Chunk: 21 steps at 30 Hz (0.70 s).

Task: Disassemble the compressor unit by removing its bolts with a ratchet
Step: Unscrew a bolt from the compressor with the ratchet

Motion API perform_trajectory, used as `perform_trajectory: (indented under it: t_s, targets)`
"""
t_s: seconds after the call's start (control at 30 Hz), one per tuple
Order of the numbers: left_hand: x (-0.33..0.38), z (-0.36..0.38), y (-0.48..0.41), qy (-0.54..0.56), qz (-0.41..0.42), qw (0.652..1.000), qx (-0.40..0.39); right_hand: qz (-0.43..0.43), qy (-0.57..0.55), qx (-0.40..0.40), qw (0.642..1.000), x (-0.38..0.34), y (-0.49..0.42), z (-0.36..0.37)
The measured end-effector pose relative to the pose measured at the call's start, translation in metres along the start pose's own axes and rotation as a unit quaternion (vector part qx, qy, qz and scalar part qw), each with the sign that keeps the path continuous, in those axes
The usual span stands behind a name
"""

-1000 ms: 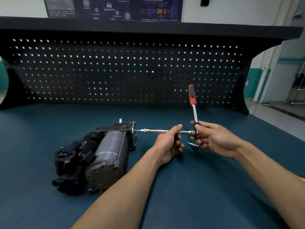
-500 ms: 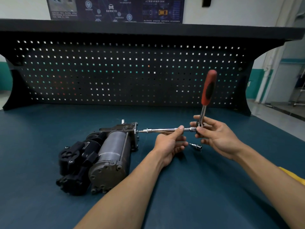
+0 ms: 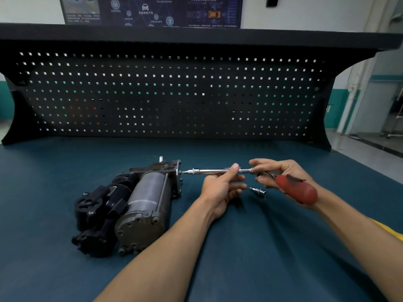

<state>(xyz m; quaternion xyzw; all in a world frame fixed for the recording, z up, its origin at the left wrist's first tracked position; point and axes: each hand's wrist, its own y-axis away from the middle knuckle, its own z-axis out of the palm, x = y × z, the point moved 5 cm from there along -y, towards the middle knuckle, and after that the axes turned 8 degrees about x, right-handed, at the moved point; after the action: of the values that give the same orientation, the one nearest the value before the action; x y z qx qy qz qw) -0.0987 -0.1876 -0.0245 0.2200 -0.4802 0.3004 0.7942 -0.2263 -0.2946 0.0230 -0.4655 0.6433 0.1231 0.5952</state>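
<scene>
The compressor unit [image 3: 139, 205] lies at the counter's [image 3: 261, 258] left, end plate facing right. The extension bar [image 3: 209, 171] runs from that plate to your left hand [image 3: 220, 188], grip pinched on the bar. A spare socket [image 3: 258, 191] lies between your hands. Your right hand [image 3: 283, 173] grip is curled round the ratchet [image 3: 296, 189] head. Its red handle has swung from upright down toward you, so one stroke is done and the bolt is probably loosening.

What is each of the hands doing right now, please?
Left hand: pinches the extension bar between thumb and fingers.
Right hand: grips the ratchet near its head.
</scene>
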Motion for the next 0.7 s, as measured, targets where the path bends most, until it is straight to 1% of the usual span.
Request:
perform_trajectory:
  t_s: [0.1, 0.23, 0.4, 0.53, 0.7]
  targets:
    - [0.000, 0.000, 0.000, 0.002, 0.001, 1.000, 0.001, -0.010, 0.015, -0.005, 1.000, -0.001, -0.002, 0.002]
    - [0.000, 0.000, 0.000, 0.004, 0.002, 1.000, -0.005, 0.002, -0.002, 0.009, 1.000, 0.004, -0.002, -0.001]
    - [0.001, 0.001, 0.000, 0.013, 0.004, 1.000, -0.014, 0.051, -0.069, 0.037, 0.996, 0.007, 0.000, -0.002]
    - [0.002, 0.001, 0.001, 0.023, 0.006, 1.000, -0.020, 0.101, -0.109, 0.081, 0.986, 0.008, -0.002, -0.001]
    - [0.003, 0.002, 0.003, 0.026, 0.000, 0.999, -0.018, 0.130, -0.145, 0.118, 0.974, 0.010, -0.003, 0.003]
